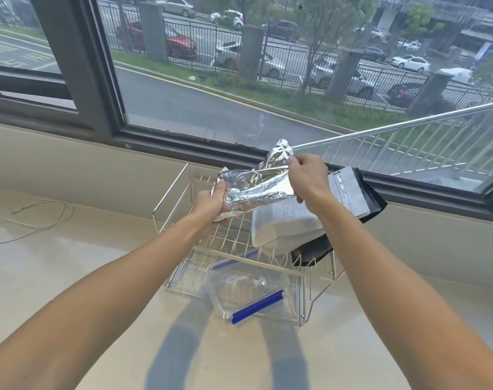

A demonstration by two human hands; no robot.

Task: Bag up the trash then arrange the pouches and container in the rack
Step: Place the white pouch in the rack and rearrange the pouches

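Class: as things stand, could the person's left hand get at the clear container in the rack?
Probably not yet: the left hand grips the foil pouch, as does the right hand. The clear container lies open to reach from above, low in the rack.

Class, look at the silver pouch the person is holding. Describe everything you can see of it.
The silver pouch looks like shiny, crinkled foil, creased all over and reflecting light. It is held in the air above the wire rack, lying roughly level, with its right end bent upward. The left hand grips its left end; the right hand pinches it near the upturned end. It partly hides a white pouch behind it.
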